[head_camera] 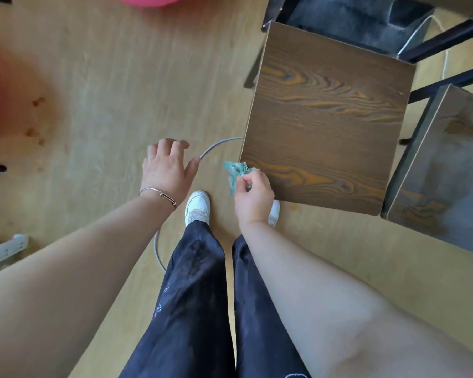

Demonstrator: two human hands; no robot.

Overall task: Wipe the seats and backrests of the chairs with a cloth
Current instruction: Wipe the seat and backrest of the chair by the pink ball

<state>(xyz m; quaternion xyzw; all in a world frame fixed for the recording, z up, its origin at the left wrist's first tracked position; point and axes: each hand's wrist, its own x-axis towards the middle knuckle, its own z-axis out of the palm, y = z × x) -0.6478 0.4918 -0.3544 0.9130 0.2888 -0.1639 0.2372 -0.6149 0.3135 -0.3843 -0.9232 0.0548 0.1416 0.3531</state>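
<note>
Head view. Right hand (253, 193) pinched a small teal cloth (236, 173) between curled fingers and thumb. The cloth was bunched, its long axis running roughly up-down in frame. Its bulk stuck out left of and above the fingertips, with a free end hanging lower. It sat just off the near left corner of the brown chair seat (325, 118); contact with the edge could not be told. Left hand (167, 167) was relaxed with fingers loosely spread, holding nothing, above the floor beside a grey cable (219, 145).
</note>
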